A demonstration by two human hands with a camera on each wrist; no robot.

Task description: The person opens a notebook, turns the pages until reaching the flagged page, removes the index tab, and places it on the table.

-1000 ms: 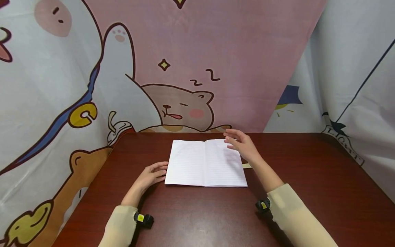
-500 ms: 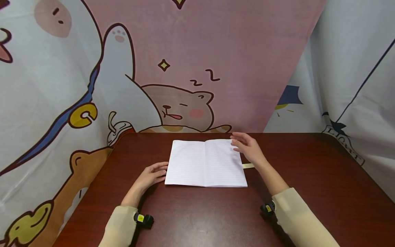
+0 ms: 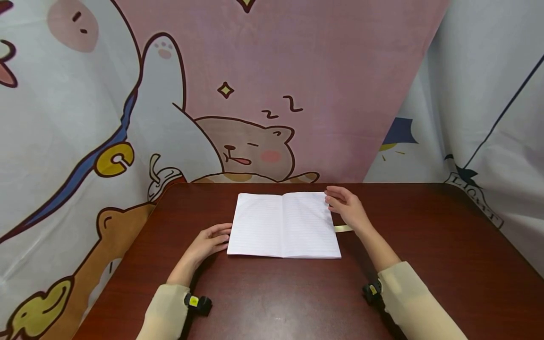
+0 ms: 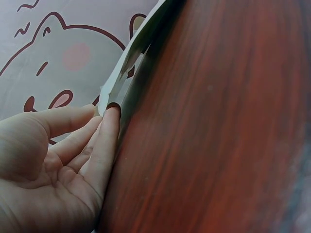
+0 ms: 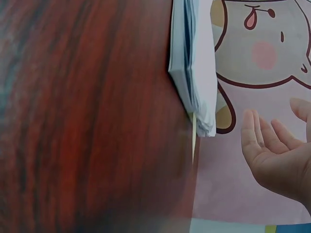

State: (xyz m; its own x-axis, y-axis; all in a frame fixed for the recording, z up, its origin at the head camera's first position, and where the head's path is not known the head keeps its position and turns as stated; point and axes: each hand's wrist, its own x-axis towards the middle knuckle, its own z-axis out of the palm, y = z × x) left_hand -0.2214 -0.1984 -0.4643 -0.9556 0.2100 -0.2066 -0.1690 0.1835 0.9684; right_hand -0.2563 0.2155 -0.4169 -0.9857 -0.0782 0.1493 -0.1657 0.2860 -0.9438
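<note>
An open notebook (image 3: 259, 224) with blank lined pages lies flat on the table. At its left edge is my left hand (image 3: 211, 240), its fingers fairly straight and the fingertips against the notebook's side. The left wrist view shows this hand (image 4: 68, 160) with fingertips by the edge of the notebook (image 4: 119, 80); whether any finger is under it is unclear. My right hand (image 3: 346, 208) is at the upper right corner, fingers loosely bent, holding nothing. In the right wrist view the right hand (image 5: 277, 160) appears apart from the page stack (image 5: 201, 73).
A pale ribbon or strip (image 3: 343, 228) sticks out from the notebook's right side. The dark red wooden table (image 3: 272, 302) meets a cartoon-printed cloth (image 3: 340, 94) behind it. Each wrist carries a small black camera (image 3: 199, 303).
My right hand has moved right and slightly toward me, from over the right page to its outer corner. The left hand and the notebook have stayed in place.
</note>
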